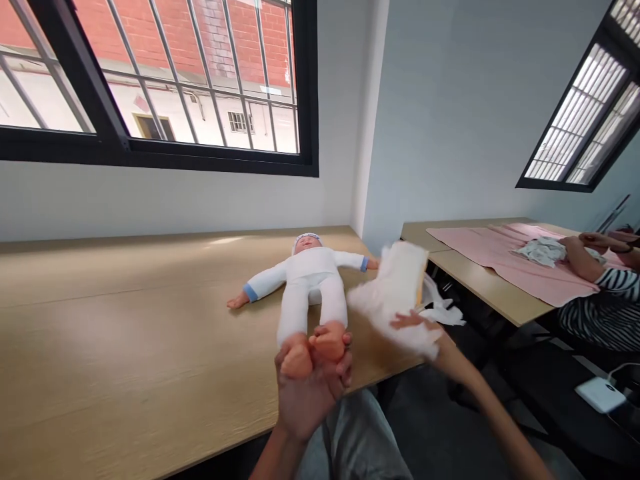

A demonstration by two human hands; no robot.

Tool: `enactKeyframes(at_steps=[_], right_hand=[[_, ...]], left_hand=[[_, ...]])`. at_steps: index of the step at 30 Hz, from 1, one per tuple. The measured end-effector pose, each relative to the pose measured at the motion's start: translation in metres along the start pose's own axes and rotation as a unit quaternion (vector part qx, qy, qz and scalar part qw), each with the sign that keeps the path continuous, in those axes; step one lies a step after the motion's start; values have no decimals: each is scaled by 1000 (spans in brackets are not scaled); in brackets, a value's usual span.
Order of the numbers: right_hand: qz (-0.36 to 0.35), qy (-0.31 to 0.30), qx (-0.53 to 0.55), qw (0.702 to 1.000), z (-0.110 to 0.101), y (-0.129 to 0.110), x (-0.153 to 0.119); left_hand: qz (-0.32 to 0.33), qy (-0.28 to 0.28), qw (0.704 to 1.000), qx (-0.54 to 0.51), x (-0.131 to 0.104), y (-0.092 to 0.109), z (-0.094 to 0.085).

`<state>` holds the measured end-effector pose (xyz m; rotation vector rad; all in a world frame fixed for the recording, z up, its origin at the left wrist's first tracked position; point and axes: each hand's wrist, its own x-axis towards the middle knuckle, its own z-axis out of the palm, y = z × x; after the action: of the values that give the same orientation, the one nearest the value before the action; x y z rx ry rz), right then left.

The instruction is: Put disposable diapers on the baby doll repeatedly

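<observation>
A baby doll (310, 263) in a white suit with blue cuffs and a cap lies on its back on the wooden table (150, 347), arms spread. My left hand (310, 393) is closed around both bare feet, lifting them a little toward me. To the right of the doll, at the table's edge, my right hand (423, 333) has hold of a white diaper (395, 283). The diaper is partly unfolded and smeared by motion, with loose tabs at its right side. Part of my right hand's grip is blurred.
A second table (465, 267) with a pink cloth (480, 247) stands to the right, past a gap. There a person in a striped sleeve (620, 280) handles a white cloth (543, 251). A white device (600, 395) with a cable lies at lower right.
</observation>
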<state>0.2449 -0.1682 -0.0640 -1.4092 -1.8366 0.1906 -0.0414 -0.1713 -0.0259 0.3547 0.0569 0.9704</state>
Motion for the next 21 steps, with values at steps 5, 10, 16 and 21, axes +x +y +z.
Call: enactKeyframes(at_steps=[5, 10, 16, 21], right_hand=[[-45, -228, -127, 964, 25, 11, -27], [-52, -265, -147, 952, 29, 5, -26], [-106, -293, -79, 947, 39, -4, -19], [-158, -303, -38, 939, 51, -16, -9]], left_hand=[[4, 4, 999, 33, 9, 28, 29], [21, -10, 996, 85, 27, 53, 60], [54, -41, 989, 132, 53, 69, 97], [55, -26, 987, 151, 70, 75, 108]])
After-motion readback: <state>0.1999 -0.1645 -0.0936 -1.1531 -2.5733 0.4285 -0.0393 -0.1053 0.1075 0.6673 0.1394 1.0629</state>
